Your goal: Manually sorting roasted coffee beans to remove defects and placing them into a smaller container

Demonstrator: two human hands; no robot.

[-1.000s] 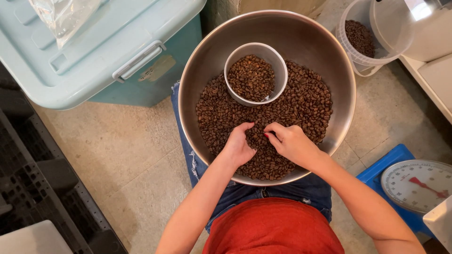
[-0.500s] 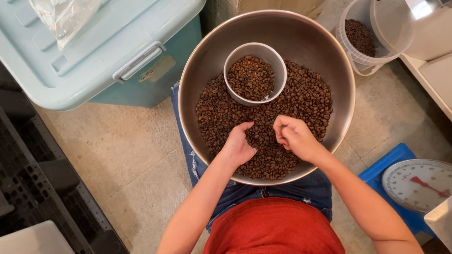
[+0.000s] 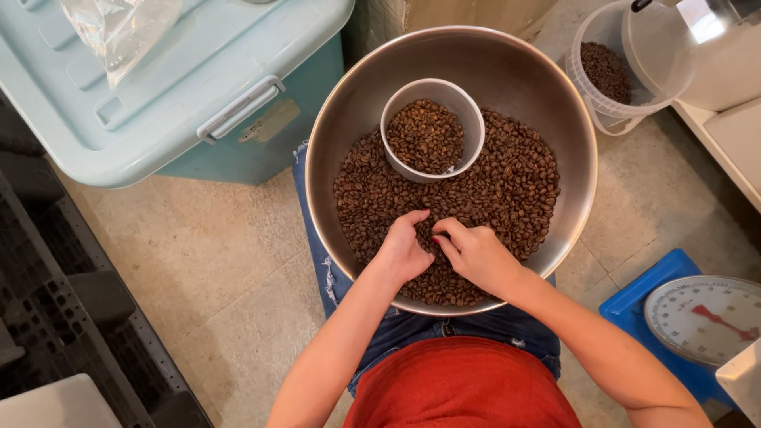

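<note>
Roasted coffee beans [image 3: 507, 178] cover the bottom of a wide steel bowl [image 3: 349, 119] that rests on the person's lap, and both hands are down in the near part of that layer. The left hand [image 3: 403, 250] lies palm down on the beans with its fingers curled loosely into them; whether it grips any cannot be told. The right hand [image 3: 476, 255] sits just beside it, touching at the fingertips, with thumb and forefinger drawn narrowly together over the beans, though any bean pinched between them is too small to make out. Both forearms rise from the near edge, the left one steep, the right one angling in from the near right.

Farther in, a small white cup [image 3: 396, 111] stands upright among the beans, itself about half full of beans. Left of the bowl stands a pale blue lidded bin [image 3: 198, 95] with a clear plastic bag [image 3: 119, 28] on top. At far right is a clear tub [image 3: 610, 111] with more beans, and near right a dial scale [image 3: 705, 317] on a blue base.
</note>
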